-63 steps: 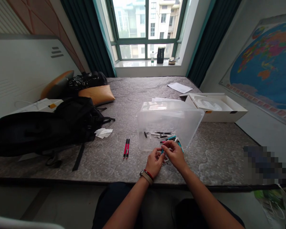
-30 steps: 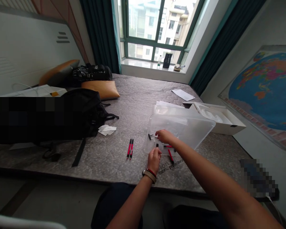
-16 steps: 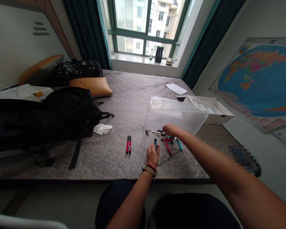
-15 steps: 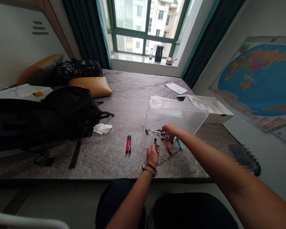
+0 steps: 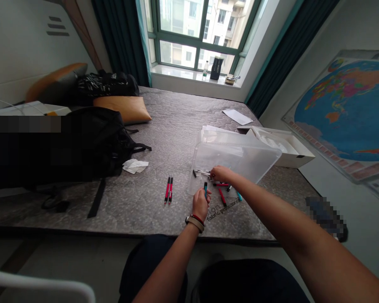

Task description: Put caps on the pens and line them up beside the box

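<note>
My left hand is closed around a teal pen with a black end, held upright at the near side of a clear plastic box. Inside that box my right hand has its fingers bent down among several loose pens; what the fingertips touch is hidden. Red pens, another teal pen and some pale, thin pens lie around it. Left of the box, two red and black pens rest side by side on the mattress.
A crumpled tissue and a black backpack lie to the left, with an orange cushion behind. Beyond the clear box stands an open white box; a white sheet lies further back.
My right hand has moved slightly left within the box, towards the pale pens. The left hand still holds the teal pen. The whole view has shifted a little.
</note>
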The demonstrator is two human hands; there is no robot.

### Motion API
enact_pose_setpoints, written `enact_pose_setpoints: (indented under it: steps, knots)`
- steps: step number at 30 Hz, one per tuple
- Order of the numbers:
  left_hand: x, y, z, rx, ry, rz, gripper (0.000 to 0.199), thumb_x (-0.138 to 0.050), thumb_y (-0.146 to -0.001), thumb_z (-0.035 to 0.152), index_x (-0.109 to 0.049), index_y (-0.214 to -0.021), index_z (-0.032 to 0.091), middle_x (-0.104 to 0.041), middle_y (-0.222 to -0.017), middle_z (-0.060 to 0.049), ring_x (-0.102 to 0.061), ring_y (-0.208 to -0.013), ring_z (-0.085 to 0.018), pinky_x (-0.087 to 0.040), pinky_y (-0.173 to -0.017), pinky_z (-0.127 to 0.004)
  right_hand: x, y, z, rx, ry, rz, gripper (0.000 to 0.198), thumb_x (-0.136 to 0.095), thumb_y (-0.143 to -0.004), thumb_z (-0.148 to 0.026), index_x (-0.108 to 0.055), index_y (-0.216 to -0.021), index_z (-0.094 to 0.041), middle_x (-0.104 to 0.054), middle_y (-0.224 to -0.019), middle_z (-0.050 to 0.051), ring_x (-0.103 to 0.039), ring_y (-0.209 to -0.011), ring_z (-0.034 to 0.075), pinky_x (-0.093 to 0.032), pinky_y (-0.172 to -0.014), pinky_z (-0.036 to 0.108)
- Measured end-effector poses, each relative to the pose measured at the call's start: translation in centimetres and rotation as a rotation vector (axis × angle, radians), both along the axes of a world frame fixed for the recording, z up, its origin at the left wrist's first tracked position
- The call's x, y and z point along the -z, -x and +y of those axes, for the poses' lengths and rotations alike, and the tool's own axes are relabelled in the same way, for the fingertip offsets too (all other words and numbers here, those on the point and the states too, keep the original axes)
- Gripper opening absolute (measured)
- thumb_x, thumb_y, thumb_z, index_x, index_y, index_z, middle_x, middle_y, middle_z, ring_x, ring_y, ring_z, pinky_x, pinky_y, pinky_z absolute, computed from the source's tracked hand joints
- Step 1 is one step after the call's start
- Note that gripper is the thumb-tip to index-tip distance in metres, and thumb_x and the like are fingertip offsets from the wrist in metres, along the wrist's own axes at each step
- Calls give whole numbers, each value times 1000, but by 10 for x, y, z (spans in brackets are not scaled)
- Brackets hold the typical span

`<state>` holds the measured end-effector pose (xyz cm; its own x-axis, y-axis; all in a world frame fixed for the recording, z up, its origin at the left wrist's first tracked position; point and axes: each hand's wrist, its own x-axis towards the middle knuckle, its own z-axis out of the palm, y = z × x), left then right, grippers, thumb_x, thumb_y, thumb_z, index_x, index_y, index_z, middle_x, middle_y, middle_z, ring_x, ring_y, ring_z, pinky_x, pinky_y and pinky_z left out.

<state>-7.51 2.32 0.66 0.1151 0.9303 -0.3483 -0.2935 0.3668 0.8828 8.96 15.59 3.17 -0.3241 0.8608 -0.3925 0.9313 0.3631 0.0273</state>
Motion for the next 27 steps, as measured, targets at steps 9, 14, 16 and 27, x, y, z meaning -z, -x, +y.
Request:
enact_pose_setpoints:
  steps: [9,14,16,27]
  knots:
    - [2,0,2,1,7,14,25,-38,-83,32,-57,-76,18,-45,-54,2,-40,-49,-11,-31,-46,-22,-14,-35,5,47,-67,-11,25,-61,-79,-17,-74,-100,-21,-72,-102,10,-64,-94,23,-44,-77,26]
    - [4,-1,2,6,4,15,26,-37,-84,33,-57,-77,17,-45,-53,3,-39,-47,-11,-30,-45,-21,-18,-69,-1,124,-89,-60,27,-59,-84,-20,-70,-109,-20,-70,-109,11,-63,-98,23,-45,-80,27]
    - [5,-1,2,6,3,14,26,-38,-84,33,-57,-77,17,-45,-54,3,-39,-47,-11,-30,-45,-21,-18,-79,-4,138,-65,-81,25,-61,-83,-18,-72,-105,-20,-70,-107,11,-64,-97,23,-45,-80,27]
    - [8,-2,2,-2,2,18,25,-38,-83,31,-58,-77,17,-46,-56,2,-40,-49,-11,-31,-46,-21,-1,-74,-10,149,-50,-81,25,-61,-81,-13,-72,-103,-19,-69,-109,12,-64,-97,22,-44,-78,25]
